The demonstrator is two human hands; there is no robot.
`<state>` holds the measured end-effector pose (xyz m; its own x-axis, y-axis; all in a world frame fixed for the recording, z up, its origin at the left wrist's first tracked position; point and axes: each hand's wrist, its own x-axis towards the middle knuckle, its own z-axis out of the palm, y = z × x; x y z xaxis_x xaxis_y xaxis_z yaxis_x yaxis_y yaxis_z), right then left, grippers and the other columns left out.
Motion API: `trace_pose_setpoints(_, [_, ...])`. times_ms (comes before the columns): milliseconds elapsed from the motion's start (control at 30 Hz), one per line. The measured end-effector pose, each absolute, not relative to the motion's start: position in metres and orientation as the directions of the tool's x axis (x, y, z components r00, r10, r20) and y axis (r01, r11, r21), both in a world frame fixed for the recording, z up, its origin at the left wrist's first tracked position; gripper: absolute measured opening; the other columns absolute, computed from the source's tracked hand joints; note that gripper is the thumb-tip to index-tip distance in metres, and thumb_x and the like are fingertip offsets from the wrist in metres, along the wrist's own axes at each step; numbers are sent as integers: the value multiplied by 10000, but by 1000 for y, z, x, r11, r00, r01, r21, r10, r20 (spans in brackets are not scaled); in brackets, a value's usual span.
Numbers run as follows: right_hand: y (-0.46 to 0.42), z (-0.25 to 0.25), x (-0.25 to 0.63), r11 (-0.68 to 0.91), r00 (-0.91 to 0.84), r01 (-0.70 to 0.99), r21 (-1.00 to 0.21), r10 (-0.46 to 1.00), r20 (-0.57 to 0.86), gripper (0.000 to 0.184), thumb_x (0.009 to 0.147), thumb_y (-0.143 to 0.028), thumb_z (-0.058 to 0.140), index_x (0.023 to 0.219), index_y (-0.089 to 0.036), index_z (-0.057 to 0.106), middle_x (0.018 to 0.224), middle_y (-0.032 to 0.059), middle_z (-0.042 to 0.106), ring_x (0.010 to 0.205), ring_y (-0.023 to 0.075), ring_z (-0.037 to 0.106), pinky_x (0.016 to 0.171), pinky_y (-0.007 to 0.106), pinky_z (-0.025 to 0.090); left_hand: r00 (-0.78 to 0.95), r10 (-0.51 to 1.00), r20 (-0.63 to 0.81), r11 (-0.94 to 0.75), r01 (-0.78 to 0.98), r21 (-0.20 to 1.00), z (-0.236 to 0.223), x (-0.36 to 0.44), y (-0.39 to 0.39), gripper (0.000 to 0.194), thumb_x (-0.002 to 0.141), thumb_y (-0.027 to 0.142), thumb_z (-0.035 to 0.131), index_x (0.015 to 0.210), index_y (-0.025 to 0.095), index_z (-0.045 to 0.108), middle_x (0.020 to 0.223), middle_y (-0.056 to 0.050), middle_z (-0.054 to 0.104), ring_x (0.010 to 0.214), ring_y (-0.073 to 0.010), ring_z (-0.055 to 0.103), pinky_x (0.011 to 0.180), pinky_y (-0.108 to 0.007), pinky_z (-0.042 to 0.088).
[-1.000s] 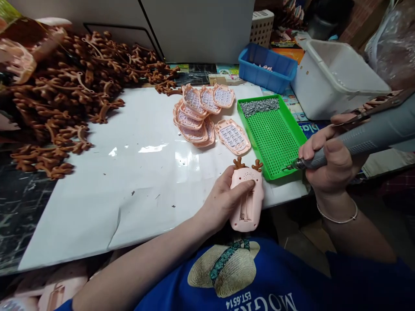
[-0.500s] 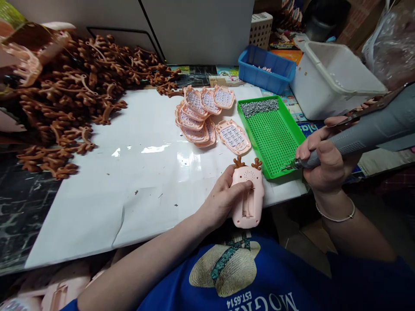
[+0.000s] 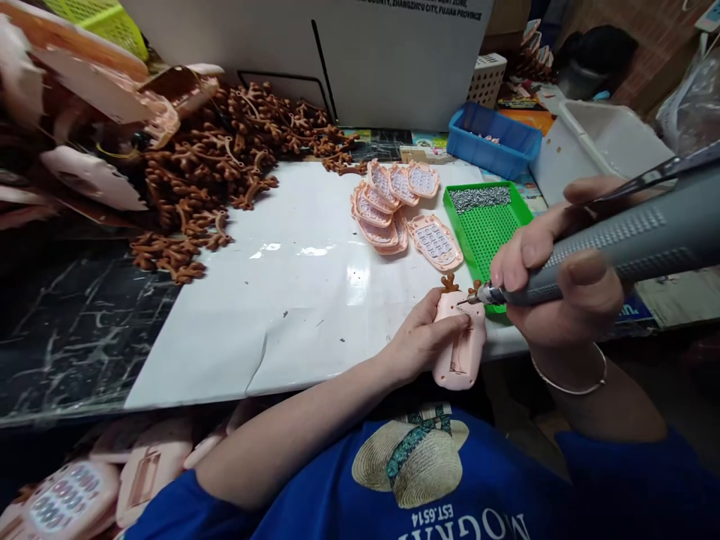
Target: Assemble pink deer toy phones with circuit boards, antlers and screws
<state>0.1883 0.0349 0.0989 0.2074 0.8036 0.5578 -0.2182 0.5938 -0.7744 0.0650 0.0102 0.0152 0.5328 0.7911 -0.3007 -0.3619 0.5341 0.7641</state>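
My left hand [image 3: 419,337] is closed around a pink toy phone [image 3: 458,367] with small brown antlers at its top. Its back faces up, showing an uncovered battery slot and screw holes, and my thumb lies across it. My right hand [image 3: 556,277] grips a grey electric screwdriver [image 3: 635,232]. The driver's thin bit reaches over the toy phone's upper back, close to a screw hole; whether it touches cannot be made out. Just behind the phone, a green tray [image 3: 469,247] holds small silver screws [image 3: 481,199] at its far end.
Pink keypad halves [image 3: 379,214] lie stacked on the white tabletop [image 3: 292,300]. Brown antler pieces [image 3: 225,150] are heaped at the left beside pink shells [image 3: 90,180]. A blue bin [image 3: 495,142] and a white tub [image 3: 601,142] stand at the back right. More toy phones [image 3: 151,465] sit below the table edge.
My right hand has brought the screwdriver from over the green tray leftward to the toy phone's upper back. The left hand keeps its hold. The view has shifted left.
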Motion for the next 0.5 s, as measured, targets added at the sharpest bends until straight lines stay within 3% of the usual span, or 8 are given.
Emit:
trace_pose_setpoints(133, [36,94,188,564,180,-233,-792,826,535,317,701,-345,790,987,-299,660,611,-79,561,392,108,471,341,285,392,542,785,-299,534,-350,770,13,65,11,354,789,350,731,1017,180,521,915,4,603,847,-149,555,797,-298,443])
trace_pose_setpoints(300, [35,94,190,552,164,-154,-820,832,530,310,734,-441,773,1004,-356,646,611,-70,528,395,122,459,353,301,375,549,775,-312,549,-343,762,11,65,12,381,771,373,742,1038,196,536,952,-12,624,882,-178,580,817,-322,455])
trace_pose_setpoints(500, [38,77,192,534,30,-150,-832,844,536,305,786,-406,726,1071,-389,617,652,-64,562,426,138,456,382,312,370,542,780,-314,556,-370,744,11,64,12,402,770,343,745,1097,201,558,1006,-23,647,960,-210,611,885,-359,469])
